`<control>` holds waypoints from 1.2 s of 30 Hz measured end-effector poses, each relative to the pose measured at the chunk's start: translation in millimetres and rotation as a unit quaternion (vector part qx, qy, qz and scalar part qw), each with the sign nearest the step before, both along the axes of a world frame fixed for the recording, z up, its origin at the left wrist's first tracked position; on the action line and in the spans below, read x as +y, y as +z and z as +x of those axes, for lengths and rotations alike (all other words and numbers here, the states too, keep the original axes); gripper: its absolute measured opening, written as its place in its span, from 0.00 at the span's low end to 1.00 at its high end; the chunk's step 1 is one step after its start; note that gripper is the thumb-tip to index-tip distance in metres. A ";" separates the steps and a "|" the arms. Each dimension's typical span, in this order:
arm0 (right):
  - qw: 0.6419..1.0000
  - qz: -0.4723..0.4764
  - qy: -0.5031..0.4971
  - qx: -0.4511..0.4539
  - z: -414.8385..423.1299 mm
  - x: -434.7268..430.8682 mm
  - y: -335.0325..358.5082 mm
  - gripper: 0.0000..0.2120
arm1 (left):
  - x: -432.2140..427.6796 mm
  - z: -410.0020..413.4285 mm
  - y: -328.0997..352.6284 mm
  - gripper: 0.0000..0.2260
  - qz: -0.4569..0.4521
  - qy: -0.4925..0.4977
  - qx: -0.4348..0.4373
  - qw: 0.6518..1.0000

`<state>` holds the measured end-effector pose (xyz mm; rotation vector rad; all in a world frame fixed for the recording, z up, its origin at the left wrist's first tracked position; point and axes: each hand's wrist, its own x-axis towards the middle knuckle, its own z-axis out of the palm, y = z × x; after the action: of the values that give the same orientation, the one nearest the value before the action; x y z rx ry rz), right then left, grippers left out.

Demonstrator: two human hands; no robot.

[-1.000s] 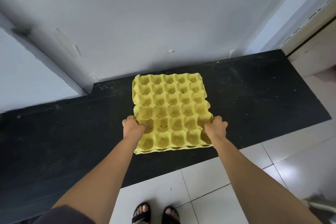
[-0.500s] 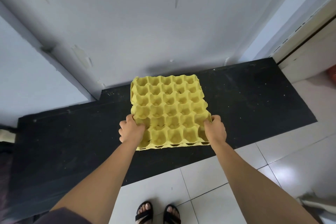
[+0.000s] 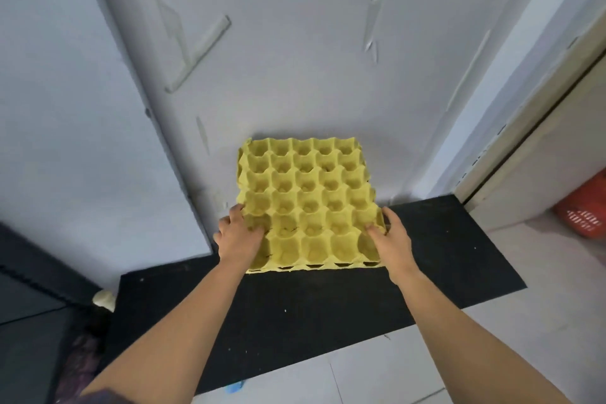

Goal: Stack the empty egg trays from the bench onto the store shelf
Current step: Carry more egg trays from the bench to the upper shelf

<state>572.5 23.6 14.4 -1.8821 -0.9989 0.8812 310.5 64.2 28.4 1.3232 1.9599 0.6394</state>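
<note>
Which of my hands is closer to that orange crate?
Your right hand, gripping the right edge of the yellow egg tray; the orange crate sits far right, while your left hand holds the opposite edge.

bench (image 3: 328, 311): black, low, against wall (image 3: 295, 75) | surface: scattered pale specks (image 3: 285, 310)

Dark sleeve (image 3: 98, 396) tops the bare left arm (image 3: 170, 321).

Yellow egg tray (image 3: 306, 203) (empty cups up), held above black bench (image 3: 328, 302)
</note>
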 end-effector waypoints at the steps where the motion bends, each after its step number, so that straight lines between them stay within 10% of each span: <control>1: 1.000 0.015 -0.001 0.014 -4.3 -1.8 12.9 0.27 | -4.4 -5.6 13.4 0.28 0.014 -0.003 -0.007 1.000; 12: 0.985 0.135 0.022 0.105 -61.2 -71.4 101.8 0.27 | -150.2 -75.5 128.0 0.30 0.224 -0.038 -0.029 0.973; 22: 0.966 0.161 0.153 0.134 -163.7 -161.1 149.7 0.27 | -312.9 -166.0 180.7 0.29 0.141 0.120 -0.160 0.970; 36: 0.931 0.142 0.302 0.145 -381.4 -312.9 124.2 0.14 | -520.2 -354.0 146.3 0.29 0.097 0.302 -0.113 0.942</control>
<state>191.0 -289.3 138.6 -1.1616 -1.4554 1.2429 -43.5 -456.0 174.8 0.6875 2.1432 1.2434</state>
